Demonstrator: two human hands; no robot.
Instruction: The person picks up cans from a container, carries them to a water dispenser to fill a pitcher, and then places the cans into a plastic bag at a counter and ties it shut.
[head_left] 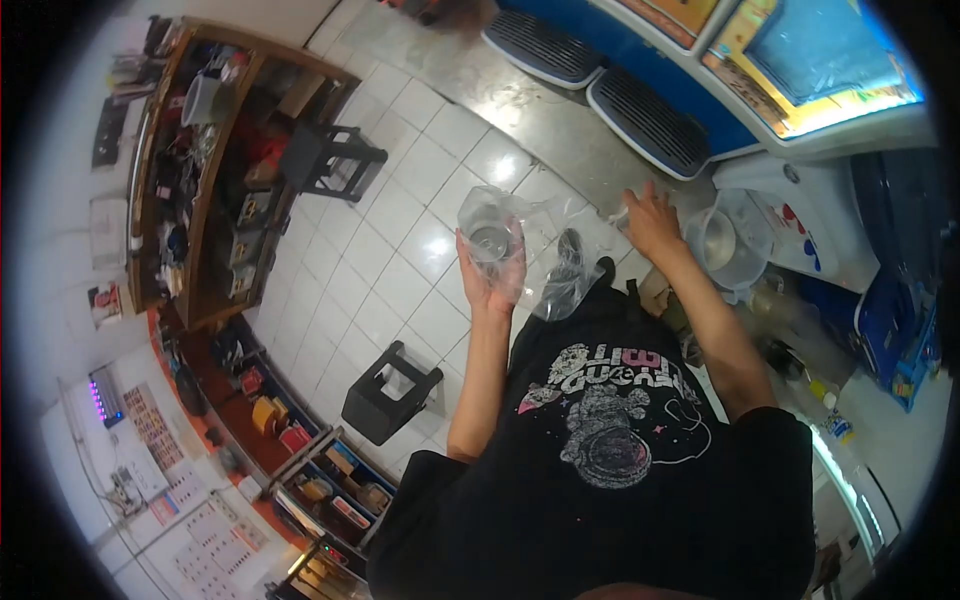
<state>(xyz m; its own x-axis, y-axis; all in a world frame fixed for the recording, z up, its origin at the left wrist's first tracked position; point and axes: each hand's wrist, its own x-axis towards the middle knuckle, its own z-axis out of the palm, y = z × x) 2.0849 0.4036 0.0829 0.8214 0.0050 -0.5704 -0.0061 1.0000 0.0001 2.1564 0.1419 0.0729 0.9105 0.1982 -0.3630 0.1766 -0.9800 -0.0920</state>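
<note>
The left hand [490, 278] grips a clear bag [497, 232]; the right hand [650, 222], fingers spread, sits beside a clear jug [722, 245]; 2 black stools [390, 395] stand left.

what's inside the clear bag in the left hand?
A round cup-like container shows through the clear bag, held by the left hand. Its contents are too blurred to tell; the palm covers its underside.

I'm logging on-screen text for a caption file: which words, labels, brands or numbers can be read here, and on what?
Nothing reads clearly enough to quote.
Black T-shirt: pink and white lettering over the graphic, upside down, blurred.
Wall posters: too small.
Freezer lid stickers: blurred.
Clear bag in the left hand: no print seen.
</note>
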